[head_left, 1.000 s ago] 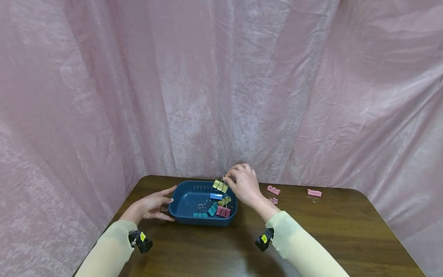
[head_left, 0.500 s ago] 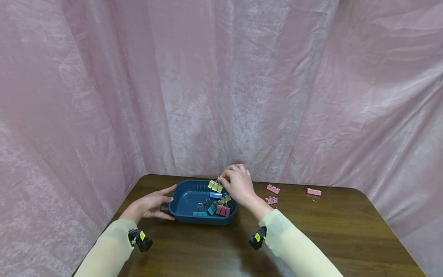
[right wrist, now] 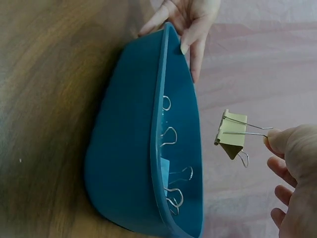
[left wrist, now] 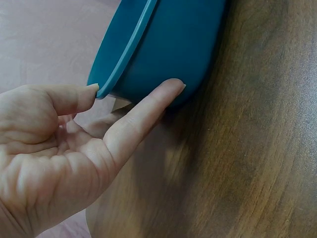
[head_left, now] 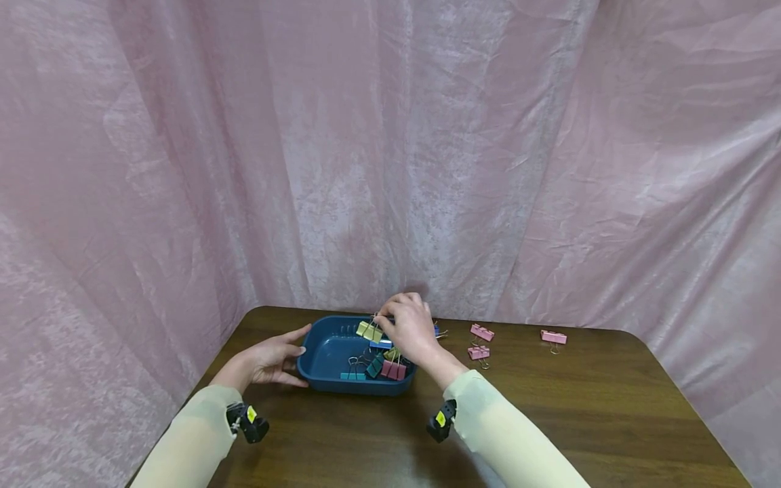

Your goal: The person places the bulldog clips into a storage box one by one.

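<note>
A dark blue tray (head_left: pixel 329 352) stands on the brown table and holds several binder clips in teal (head_left: pixel 352 377), pink (head_left: pixel 394 371) and blue (head_left: pixel 381 343). My left hand (head_left: pixel 274 359) rests against the tray's left end, its thumb (left wrist: pixel 74 96) at the rim and a straight finger (left wrist: pixel 143 111) on the tray's wall (left wrist: pixel 168 44). My right hand (head_left: pixel 407 330) hovers over the tray's far right part and pinches a yellow binder clip (head_left: pixel 369 331) by its wire handles. In the right wrist view the yellow clip (right wrist: pixel 231 135) hangs in the air beside the tray's rim (right wrist: pixel 157 148), below my fingertips (right wrist: pixel 277 141).
Three pink clips (head_left: pixel 481 333) (head_left: pixel 478 352) (head_left: pixel 553 337) lie on the table (head_left: pixel 579 407) to the right of the tray. A blue clip (head_left: pixel 436 332) shows just behind my right hand. Pink cloth (head_left: pixel 390 156) hangs close behind and on both sides.
My right hand has carried the yellow clip to the left, from the tray's far right corner to further over its inside. The left hand and the tray have stayed put.
</note>
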A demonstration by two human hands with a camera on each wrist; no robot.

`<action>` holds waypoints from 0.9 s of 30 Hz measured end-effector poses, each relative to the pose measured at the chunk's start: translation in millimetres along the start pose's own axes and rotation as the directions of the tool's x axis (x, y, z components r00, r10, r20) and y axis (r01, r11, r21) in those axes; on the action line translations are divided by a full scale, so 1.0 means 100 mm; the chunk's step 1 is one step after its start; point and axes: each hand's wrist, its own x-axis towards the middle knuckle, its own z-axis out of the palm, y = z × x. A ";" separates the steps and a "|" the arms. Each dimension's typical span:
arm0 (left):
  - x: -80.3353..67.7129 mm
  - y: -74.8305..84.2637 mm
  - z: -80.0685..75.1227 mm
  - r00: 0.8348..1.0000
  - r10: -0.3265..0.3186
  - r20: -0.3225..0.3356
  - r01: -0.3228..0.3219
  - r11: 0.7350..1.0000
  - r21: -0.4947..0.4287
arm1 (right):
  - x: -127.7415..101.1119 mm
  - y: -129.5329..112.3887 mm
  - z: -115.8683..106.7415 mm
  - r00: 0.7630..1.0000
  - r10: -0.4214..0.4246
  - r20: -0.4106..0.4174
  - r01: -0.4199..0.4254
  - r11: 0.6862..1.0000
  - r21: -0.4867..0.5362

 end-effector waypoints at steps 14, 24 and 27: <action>-0.01 0.00 0.00 1.000 0.003 0.009 -0.003 1.000 -0.005 | 0.02 -0.06 0.10 0.998 0.038 0.048 -0.038 0.999 -0.001; -0.01 0.00 0.00 1.000 0.001 0.004 -0.001 1.000 0.003 | 0.04 -0.10 0.14 0.998 0.053 0.032 -0.053 0.998 0.016; 0.00 0.01 0.00 1.000 0.000 0.010 0.000 1.000 0.002 | 0.06 -0.11 0.15 0.998 0.052 0.021 -0.052 0.998 0.029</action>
